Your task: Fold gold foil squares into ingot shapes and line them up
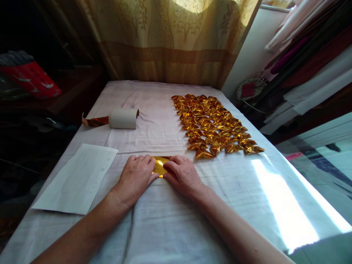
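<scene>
A small piece of shiny gold foil paper (160, 167) lies on the white cloth, held between both hands. My left hand (137, 169) is closed on its left end, the thumb along the near edge and the fingers over the top. On the right end, my right hand (182, 173) grips the foil paper in the same way, with bent fingers and thumb. Only the middle of the foil shows; its ends are hidden under the fingers. Beyond my right hand, several folded gold foil pieces (208, 126) sit in rows.
A white roll (122, 118) with a strip of gold foil (96, 121) hanging out lies at the back left. Left of my arm is a printed sheet (77, 179). A patterned curtain (170, 40) hangs behind the cloth-covered table (170, 227). Hanging clothes (310, 77) are at the right.
</scene>
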A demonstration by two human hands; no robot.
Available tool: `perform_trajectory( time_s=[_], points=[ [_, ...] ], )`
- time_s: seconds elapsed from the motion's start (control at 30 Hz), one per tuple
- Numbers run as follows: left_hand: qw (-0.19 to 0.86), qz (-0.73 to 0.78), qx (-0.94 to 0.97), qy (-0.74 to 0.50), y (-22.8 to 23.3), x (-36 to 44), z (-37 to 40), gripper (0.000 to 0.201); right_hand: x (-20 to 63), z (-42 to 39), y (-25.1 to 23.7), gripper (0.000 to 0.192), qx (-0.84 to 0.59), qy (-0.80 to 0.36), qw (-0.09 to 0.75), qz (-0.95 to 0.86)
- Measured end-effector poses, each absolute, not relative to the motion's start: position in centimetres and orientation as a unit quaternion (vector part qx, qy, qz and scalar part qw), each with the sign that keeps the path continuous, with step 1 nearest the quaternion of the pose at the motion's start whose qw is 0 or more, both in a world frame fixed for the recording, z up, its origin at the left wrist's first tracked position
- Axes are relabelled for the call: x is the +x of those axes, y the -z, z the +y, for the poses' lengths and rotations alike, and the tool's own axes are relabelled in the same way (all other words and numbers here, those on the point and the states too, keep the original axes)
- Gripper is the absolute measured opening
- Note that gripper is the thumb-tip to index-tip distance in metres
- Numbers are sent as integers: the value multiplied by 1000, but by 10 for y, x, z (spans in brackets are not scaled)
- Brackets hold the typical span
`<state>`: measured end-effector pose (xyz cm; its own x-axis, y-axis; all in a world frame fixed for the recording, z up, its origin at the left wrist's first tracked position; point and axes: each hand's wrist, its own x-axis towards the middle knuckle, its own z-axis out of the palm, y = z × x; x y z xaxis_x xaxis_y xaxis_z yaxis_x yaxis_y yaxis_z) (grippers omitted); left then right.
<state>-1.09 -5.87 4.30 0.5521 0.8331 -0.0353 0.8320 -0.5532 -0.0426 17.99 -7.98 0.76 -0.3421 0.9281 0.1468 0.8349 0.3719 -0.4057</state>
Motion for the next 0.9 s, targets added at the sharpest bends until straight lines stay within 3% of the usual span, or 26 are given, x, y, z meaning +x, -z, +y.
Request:
perform_trajectory(
  time_s=[0.27, 0.5, 0.9],
  points=[
    [-5, -492, -869, -49, -50, -5, -62, 31, 202, -88, -3, 27, -536, -145, 203, -807],
    [29, -566, -821, -67, -43, 26, -73, 50, 201, -90, 1, 24, -532, -133, 218, -807],
    [-17, -546, -838, -11, -35, -6, -73, 35, 203, -89, 9, 26, -527, -120, 229, -809]
  ],
)
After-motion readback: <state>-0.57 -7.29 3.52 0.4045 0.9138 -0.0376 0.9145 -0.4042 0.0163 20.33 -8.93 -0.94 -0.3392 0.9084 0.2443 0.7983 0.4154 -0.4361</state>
